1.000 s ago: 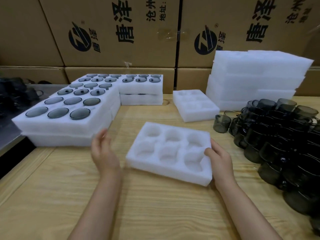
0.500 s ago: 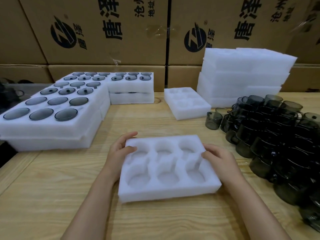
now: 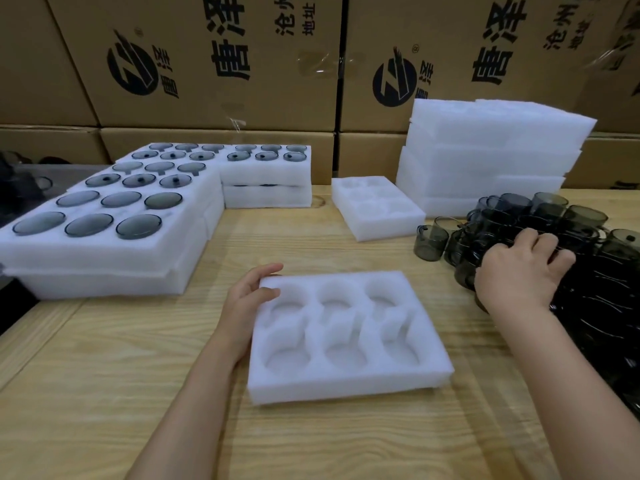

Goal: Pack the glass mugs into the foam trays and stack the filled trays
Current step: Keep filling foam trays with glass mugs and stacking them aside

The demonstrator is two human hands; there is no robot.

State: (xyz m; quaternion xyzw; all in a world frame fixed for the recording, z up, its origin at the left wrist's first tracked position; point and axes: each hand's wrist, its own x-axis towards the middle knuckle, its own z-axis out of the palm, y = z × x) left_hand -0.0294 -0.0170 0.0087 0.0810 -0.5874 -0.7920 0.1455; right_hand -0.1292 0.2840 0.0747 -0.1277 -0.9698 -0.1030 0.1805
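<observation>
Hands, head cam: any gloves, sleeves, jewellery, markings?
Left hand and right hand: bare, no gloves, rings, watch or markings visible. Forearms uncovered to the frame edge; no sleeves in view.

Packing warehouse: stacked printed cartons (image 3: 214, 60), foam trays (image 3: 485, 157), wooden bench (image 3: 104, 375).
</observation>
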